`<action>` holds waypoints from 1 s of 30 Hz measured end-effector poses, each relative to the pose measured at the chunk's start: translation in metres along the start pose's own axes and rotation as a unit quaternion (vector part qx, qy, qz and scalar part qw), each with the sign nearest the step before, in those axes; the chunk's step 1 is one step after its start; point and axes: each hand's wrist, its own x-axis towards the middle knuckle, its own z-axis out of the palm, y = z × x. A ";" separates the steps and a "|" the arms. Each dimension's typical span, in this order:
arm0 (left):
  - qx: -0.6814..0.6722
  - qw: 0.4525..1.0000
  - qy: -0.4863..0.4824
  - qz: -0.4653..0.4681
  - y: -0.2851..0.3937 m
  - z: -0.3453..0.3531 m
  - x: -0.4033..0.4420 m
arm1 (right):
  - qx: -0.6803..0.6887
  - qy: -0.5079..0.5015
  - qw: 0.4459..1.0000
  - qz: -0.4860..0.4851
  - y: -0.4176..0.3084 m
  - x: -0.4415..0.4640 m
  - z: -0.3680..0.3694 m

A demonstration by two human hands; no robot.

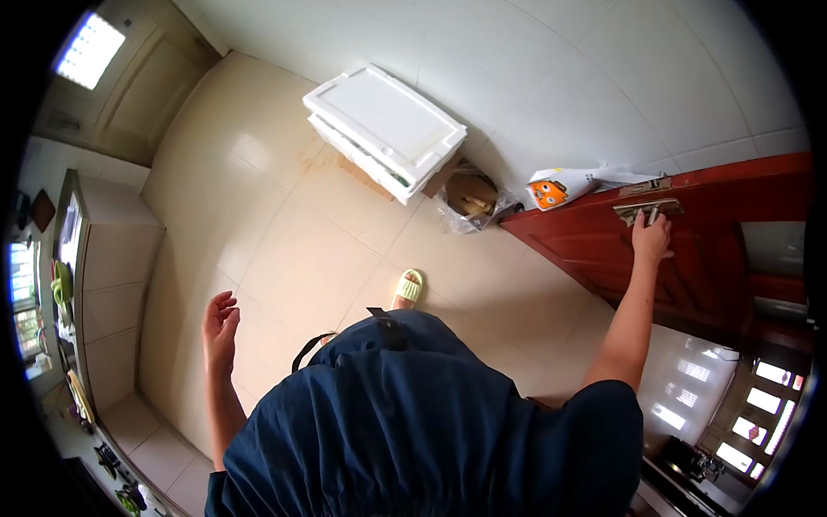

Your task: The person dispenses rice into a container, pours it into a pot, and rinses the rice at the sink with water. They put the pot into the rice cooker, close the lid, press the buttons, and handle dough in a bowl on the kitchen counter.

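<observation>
At the right of the head view, my right hand (652,239) grips the metal door handle (655,213) with its fingers wrapped over it. The handle sits on a metal plate on a dark red wooden door (594,246), which stands swung out from the wall. My left hand (220,334) hangs over the tiled floor on the other side of my body. Its fingers are loosely bent, the thumb is apart, and nothing is in it.
A white lidded box (385,129) stands on cardboard against the wall. Beside it is a plastic-lined container (474,196) and an orange-and-white bag (551,191) near the door. A tiled counter (112,293) runs along the left. Another door (142,82) is at the far left.
</observation>
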 end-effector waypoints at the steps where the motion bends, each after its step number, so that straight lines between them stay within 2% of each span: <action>1: 0.000 1.000 0.010 0.002 -0.009 -0.013 -0.006 | -0.014 0.028 0.999 0.026 -0.009 -0.013 -0.006; 2: -0.002 1.000 0.025 0.004 -0.019 -0.027 -0.014 | -0.006 0.032 0.999 0.014 -0.018 -0.029 -0.010; 4: -0.034 0.997 0.067 0.000 -0.049 -0.062 -0.036 | 0.122 0.167 0.972 -0.106 -0.050 -0.068 -0.015; 6: -0.031 0.991 0.132 0.007 -0.091 -0.096 -0.062 | 0.261 0.156 0.928 -0.216 -0.094 -0.118 0.025; 7: 0.004 0.988 0.152 0.008 -0.100 -0.117 -0.082 | 0.187 0.006 0.959 -0.211 -0.136 -0.169 0.025; 8: -0.038 0.984 0.175 0.001 -0.113 -0.133 -0.100 | 0.171 0.038 0.912 -0.370 -0.152 -0.201 0.083; 9: -0.017 0.982 0.187 0.003 -0.128 -0.154 -0.119 | 0.190 -0.111 0.897 -0.384 -0.181 -0.253 0.104; 10: -0.077 0.971 0.224 -0.005 -0.153 -0.177 -0.145 | 0.227 -0.192 0.833 -0.467 -0.218 -0.310 0.109; 11: -0.070 0.964 0.257 -0.013 -0.166 -0.196 -0.168 | 0.114 -0.318 0.790 -0.512 -0.246 -0.346 0.123; 12: -0.068 0.956 0.283 -0.022 -0.179 -0.214 -0.195 | 0.090 -0.352 0.763 -0.536 -0.267 -0.382 0.139; 13: -0.086 0.934 0.345 -0.030 -0.200 -0.240 -0.223 | 0.139 -0.399 0.727 -0.542 -0.294 -0.420 0.152; 14: -0.080 0.918 0.386 -0.043 -0.220 -0.255 -0.252 | 0.145 -0.363 0.696 -0.603 -0.324 -0.447 0.190; 15: -0.069 0.905 0.416 -0.056 -0.236 -0.270 -0.276 | 0.125 -0.398 0.637 -0.648 -0.354 -0.479 0.176; 16: -0.056 0.879 0.468 -0.069 -0.252 -0.281 -0.302 | 0.120 -0.385 0.614 -0.678 -0.386 -0.509 0.148; 18: -0.074 0.832 0.536 -0.124 -0.276 -0.299 -0.352 | -0.006 -0.490 0.607 -0.626 -0.424 -0.590 0.049; 19: -0.080 0.821 0.553 -0.120 -0.305 -0.314 -0.392 | -0.005 -0.479 0.598 -0.642 -0.444 -0.630 0.062; 21: -0.124 0.769 0.603 -0.171 -0.321 -0.317 -0.424 | 0.028 -0.442 0.609 -0.657 -0.519 -0.664 0.089; 23: -0.154 0.729 0.639 -0.190 -0.340 -0.330 -0.442 | 0.032 -0.374 0.605 -0.702 -0.576 -0.724 0.053; 25: -0.191 0.681 0.676 -0.208 -0.360 -0.339 -0.444 | -0.024 -0.304 0.601 -0.738 -0.636 -0.783 0.025; 29: -0.196 0.649 0.703 -0.215 -0.407 -0.392 -0.433 | 0.035 -0.250 0.531 -0.809 -0.734 -0.939 -0.009; 30: -0.197 0.648 0.704 -0.214 -0.415 -0.409 -0.429 | 0.061 -0.266 0.512 -0.814 -0.747 -0.977 -0.025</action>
